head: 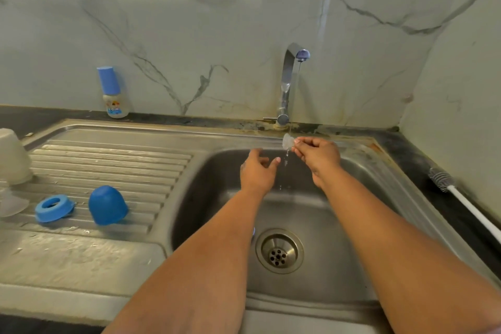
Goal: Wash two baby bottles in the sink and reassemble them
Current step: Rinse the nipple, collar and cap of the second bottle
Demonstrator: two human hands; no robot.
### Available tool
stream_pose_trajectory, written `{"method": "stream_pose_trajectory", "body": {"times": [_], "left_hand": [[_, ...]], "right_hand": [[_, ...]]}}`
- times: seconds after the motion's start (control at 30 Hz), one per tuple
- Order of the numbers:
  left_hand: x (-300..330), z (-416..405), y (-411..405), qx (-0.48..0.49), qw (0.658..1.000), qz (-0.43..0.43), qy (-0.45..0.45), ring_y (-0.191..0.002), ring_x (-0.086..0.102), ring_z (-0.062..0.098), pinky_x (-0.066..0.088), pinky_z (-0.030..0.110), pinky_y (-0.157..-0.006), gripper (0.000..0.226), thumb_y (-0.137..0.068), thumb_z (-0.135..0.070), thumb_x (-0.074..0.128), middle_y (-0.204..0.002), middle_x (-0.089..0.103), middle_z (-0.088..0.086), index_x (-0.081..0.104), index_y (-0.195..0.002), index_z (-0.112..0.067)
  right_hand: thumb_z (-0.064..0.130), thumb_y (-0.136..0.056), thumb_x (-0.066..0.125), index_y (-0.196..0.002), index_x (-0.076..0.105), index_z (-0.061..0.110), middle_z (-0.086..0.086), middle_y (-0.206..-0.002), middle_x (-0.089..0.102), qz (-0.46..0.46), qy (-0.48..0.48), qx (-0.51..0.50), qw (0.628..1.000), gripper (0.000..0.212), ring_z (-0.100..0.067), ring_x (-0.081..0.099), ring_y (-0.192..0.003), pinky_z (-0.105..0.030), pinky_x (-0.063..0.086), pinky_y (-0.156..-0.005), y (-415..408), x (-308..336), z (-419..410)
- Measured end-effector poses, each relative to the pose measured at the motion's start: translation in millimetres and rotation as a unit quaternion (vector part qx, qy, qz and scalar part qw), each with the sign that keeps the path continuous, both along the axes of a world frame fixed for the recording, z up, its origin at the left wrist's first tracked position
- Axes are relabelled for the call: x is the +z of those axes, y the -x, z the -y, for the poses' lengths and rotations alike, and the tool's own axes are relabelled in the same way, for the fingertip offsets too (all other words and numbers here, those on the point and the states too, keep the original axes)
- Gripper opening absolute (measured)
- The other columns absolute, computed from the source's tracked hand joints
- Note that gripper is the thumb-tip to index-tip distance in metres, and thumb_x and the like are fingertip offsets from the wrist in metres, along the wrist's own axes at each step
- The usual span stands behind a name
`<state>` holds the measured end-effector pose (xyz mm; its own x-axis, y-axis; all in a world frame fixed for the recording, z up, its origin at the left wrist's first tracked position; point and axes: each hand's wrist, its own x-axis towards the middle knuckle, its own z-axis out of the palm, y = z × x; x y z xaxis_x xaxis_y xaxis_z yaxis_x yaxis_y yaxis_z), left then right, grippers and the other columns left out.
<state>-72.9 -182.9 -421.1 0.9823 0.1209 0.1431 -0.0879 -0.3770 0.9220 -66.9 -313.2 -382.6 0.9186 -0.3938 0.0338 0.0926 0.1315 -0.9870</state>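
Ahead of me a marbled wall rises behind a dark counter. A chrome tap with a blue tip stands at the back edge. Rusty stains mark the corner, and the drain lies below me.

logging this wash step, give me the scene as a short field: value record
right hand: right hand pinches a clear teat under the tap's stream
left hand: left hand open, holds nothing, over the sink basin
tap: tap running thinly
drainboard: blue ring, blue cap
counter back: assembled bottle upright by the wall
counter right: bottle brush
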Motion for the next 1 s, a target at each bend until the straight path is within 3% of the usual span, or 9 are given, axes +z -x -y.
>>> {"method": "stream_pose_trajectory", "body": {"times": [0.1,0.23,0.43,0.5,0.6,0.73,0.83,1.0], "left_hand": [[12,9,-13,-0.023,0.995,0.009,0.098,-0.105,0.06,0.013,0.049,0.029,-0.094,0.06,-0.083,-0.03,0.076,-0.111,0.063,-0.001,0.049,-0.134,-0.016],[20,20,-24,-0.054,0.987,0.037,0.145,-0.093,0.063,0.009,0.047,0.015,-0.078,0.034,-0.084,-0.024,0.075,-0.102,0.069,0.0,0.064,-0.115,-0.012],[21,28,-29,-0.052,0.984,0.041,0.164,-0.084,0.063,0.014,0.052,0.029,-0.08,0.014,-0.093,-0.018,0.064,-0.091,0.072,0.002,0.072,-0.103,-0.012],[23,28,-28,-0.047,0.985,0.037,0.162,-0.084,0.064,0.016,0.053,0.032,-0.082,0.013,-0.094,-0.019,0.063,-0.089,0.072,0.002,0.073,-0.1,-0.014],[25,28,-27,-0.044,0.986,0.031,0.158,-0.091,0.069,0.023,0.056,0.036,-0.086,0.008,-0.091,-0.017,0.066,-0.088,0.074,0.003,0.073,-0.089,-0.02],[26,29,-25,-0.028,0.978,-0.006,0.206,-0.09,0.071,0.029,0.057,0.045,-0.087,0.013,-0.089,-0.009,0.067,-0.085,0.075,0.009,0.074,-0.083,-0.017],[26,25,-25,-0.034,0.978,0.006,0.206,-0.085,0.07,0.023,0.057,0.042,-0.087,0.01,-0.09,-0.008,0.065,-0.086,0.074,0.01,0.073,-0.089,-0.013],[24,31,-20,-0.028,0.972,0.014,0.235,-0.088,0.067,0.024,0.055,0.038,-0.086,0.007,-0.091,-0.008,0.064,-0.091,0.072,0.012,0.069,-0.09,-0.013]], "right_hand": [[-0.001,-0.086,0.068,-0.091,0.069,0.002,-0.006,-0.082,0.068,0.003,0.004,-0.01,1.0,0.006,-0.012,0.066,-0.074,-0.013,0.054,-0.065,-3,-2,5],[0.001,-0.085,0.07,-0.09,0.07,0.005,-0.004,-0.083,0.07,0.003,0.011,-0.014,1.0,0.006,-0.012,0.067,-0.076,-0.02,0.055,-0.075,-7,-3,12],[0.004,-0.088,0.068,-0.082,0.069,0.018,-0.007,-0.088,0.072,0.01,0.061,0.021,0.998,0.015,-0.018,0.068,-0.083,-0.025,0.055,-0.081,-9,-5,13],[0.008,-0.088,0.068,-0.089,0.072,0.018,-0.005,-0.093,0.073,0.016,0.149,0.008,0.989,0.011,-0.018,0.068,-0.088,-0.028,0.054,-0.083,-9,-6,14],[0.008,-0.092,0.061,-0.106,0.073,0.015,0.002,-0.101,0.069,0.058,0.352,-0.012,0.934,0.019,-0.013,0.062,-0.094,-0.018,0.043,-0.082,-2,-1,13],[0.002,-0.095,0.053,-0.117,0.068,0.006,-0.01,-0.119,0.064,0.104,0.473,0.023,0.874,0.028,-0.022,0.058,-0.109,-0.008,0.031,-0.082,0,2,5],[0.013,-0.099,0.05,-0.121,0.066,0.008,-0.01,-0.121,0.065,0.076,0.455,0.013,0.887,0.027,-0.024,0.058,-0.11,-0.016,0.034,-0.083,-2,2,1],[0.026,-0.099,0.053,-0.115,0.07,0.014,-0.004,-0.109,0.07,0.012,0.36,-0.021,0.933,0.026,-0.011,0.054,-0.087,-0.017,0.035,-0.071,-2,2,0]]}}
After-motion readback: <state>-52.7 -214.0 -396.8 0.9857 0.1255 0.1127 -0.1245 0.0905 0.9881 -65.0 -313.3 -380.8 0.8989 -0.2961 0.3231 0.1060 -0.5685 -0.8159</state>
